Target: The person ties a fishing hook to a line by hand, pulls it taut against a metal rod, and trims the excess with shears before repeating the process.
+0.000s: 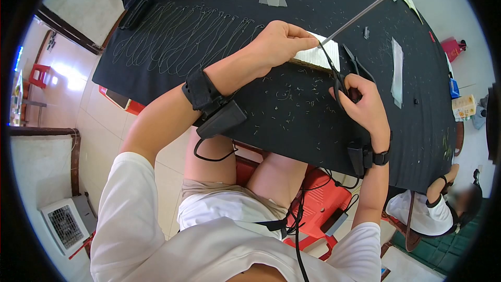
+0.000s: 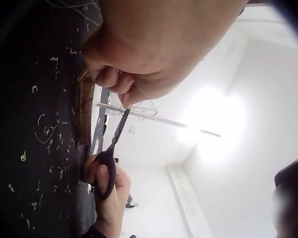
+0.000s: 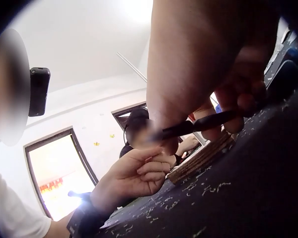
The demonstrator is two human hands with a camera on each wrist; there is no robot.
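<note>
In the head view my left hand (image 1: 276, 47) is over a white-topped cardboard block (image 1: 326, 61). Its thumb and index finger pinch at the scissor tips; what lies between them is too small to tell, though a thin cord loop (image 2: 148, 110) shows beside the fingertips in the left wrist view. My right hand (image 1: 365, 104) grips black-handled scissors (image 1: 338, 79), fingers in the handles and blades pointing to the left fingertips. A slim metal rod (image 1: 373, 9) rises from the block, close by the blades. Another black tool (image 1: 357, 63) lies beside the block.
Several thin cord loops (image 1: 177, 36) lie in a row on the black tablecloth (image 1: 250, 109). Pale clippings (image 1: 284, 95) are scattered before the block. Clear plastic sleeves (image 1: 397, 73) lie to the right. One person sits at the right (image 1: 428, 211), another at the far left.
</note>
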